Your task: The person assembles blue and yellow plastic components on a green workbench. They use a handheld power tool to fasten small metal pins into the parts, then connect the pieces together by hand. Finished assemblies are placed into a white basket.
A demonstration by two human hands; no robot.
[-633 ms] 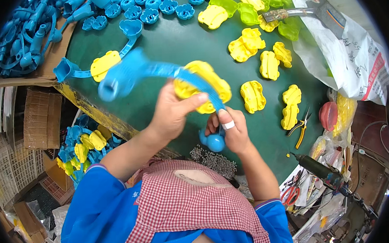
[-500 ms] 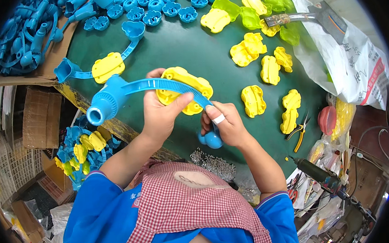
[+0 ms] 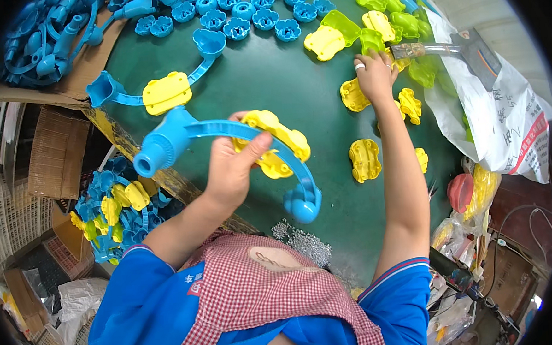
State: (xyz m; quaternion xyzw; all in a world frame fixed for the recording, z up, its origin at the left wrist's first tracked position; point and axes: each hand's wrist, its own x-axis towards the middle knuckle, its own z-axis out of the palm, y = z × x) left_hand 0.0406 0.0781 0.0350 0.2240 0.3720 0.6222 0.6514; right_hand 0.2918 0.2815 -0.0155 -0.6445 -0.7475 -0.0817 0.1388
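Near 10 o'clock, the left hand [image 3: 228,169] pinched a curved blue arm [image 3: 293,161] against a yellow shell [image 3: 286,136] — presumably for alignment. At 2 o'clock, the right hand [image 3: 376,78] half-curled beside a green shell [image 3: 371,39] — fingers' hold unclear.

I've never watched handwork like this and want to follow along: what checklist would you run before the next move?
1. Left hand has a firm-looking grip: ok; its thumb lies over the curved blue plastic part.
2. Wavy-edged yellow plastic piece in that same grip: ok.
3. Yellow piece fully seated against the blue part: cannot tell.
4. Both hands on the blue part: not ok; the right hand is away among yellow and lime-green plastic pieces.
5. Right hand's grip closed on a piece: cannot tell; its fingertips are hidden.
6. Pile of small silver-grey metal bits in view near the apron: ok.
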